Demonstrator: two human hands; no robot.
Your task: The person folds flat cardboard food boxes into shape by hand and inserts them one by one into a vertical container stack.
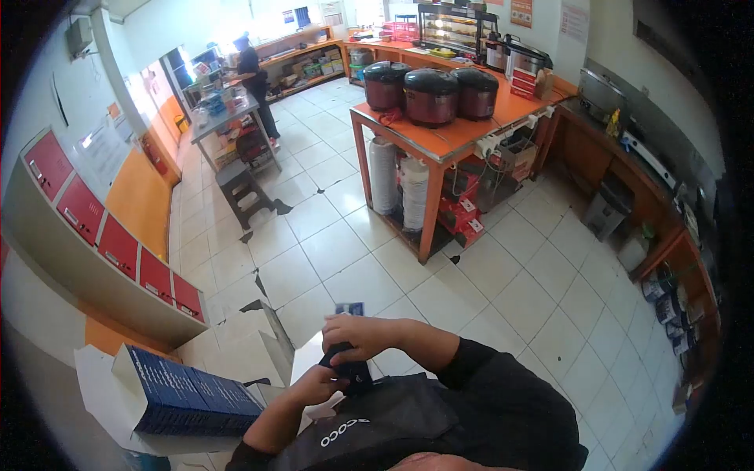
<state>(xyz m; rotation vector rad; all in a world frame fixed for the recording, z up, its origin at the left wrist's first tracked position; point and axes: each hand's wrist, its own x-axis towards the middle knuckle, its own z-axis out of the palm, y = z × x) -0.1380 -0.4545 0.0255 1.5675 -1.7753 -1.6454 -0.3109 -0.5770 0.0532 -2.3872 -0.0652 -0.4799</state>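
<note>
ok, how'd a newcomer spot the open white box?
Find the red lockers on the left, then look below them. Left of the person's left hand sits an open white box, set apart by its tight row of thin blue pieces.

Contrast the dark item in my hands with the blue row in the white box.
The dark item is small; the blue row is longer, with many thin pieces packed side by side. The dark item is held between the left hand and right hand, which partly cover it; the blue row sits untouched in the white box. The dark item looks nearly black; the blue row is clearly blue. Both show pale markings.
</note>
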